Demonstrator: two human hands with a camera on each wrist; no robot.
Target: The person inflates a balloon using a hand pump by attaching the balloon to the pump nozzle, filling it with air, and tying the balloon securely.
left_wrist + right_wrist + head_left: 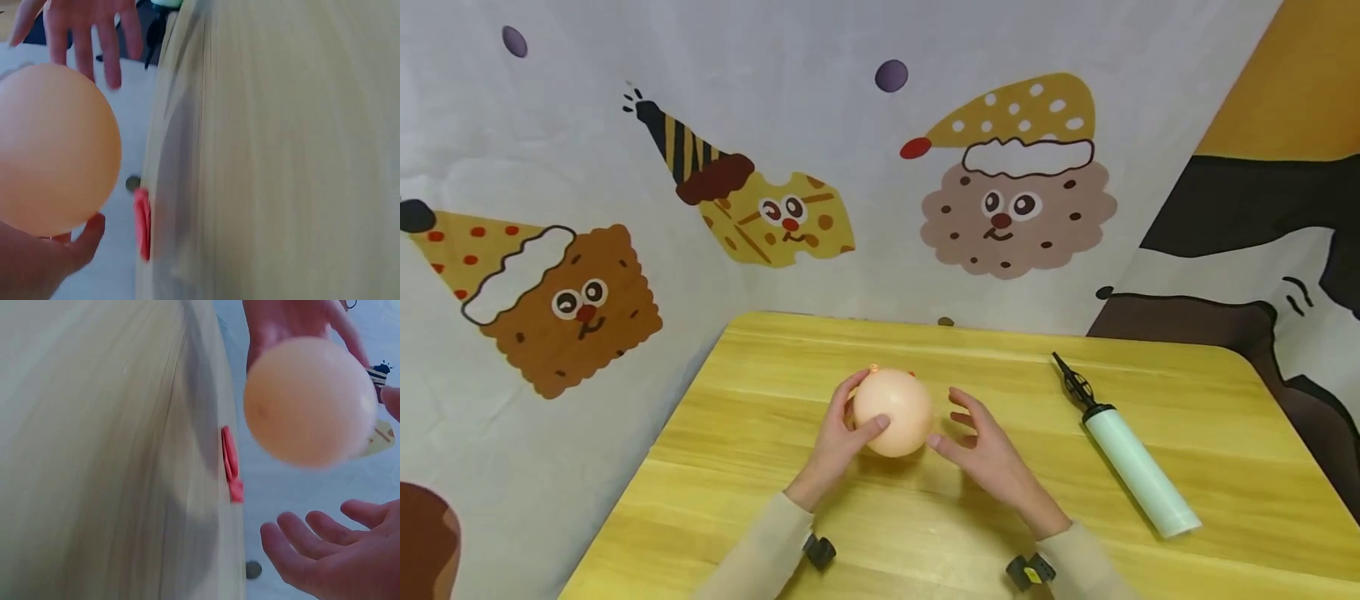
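1. Here's the peach balloon (895,408), up off the desk (760,417), six o'clock of centre in the head view.
2. Left hand (838,433) grips it from eight o'clock, thumb across the front!
3. Right hand (988,450), four o'clock, fingers loosely spread, holding nothing, just beside it.
4. Pale-green pump (1138,467) lies at three, nozzle towards eleven.
5. Limp red piece (143,225) on the desk, one o'clock.

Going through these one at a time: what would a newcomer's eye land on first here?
Probably the round peach balloon near the middle of the head view, held in the left hand, with the right hand open and apart beside it. Next might come the pale green pump lying on the table at the right, and the big cartoon cookie in a spotted hat on the backdrop behind.
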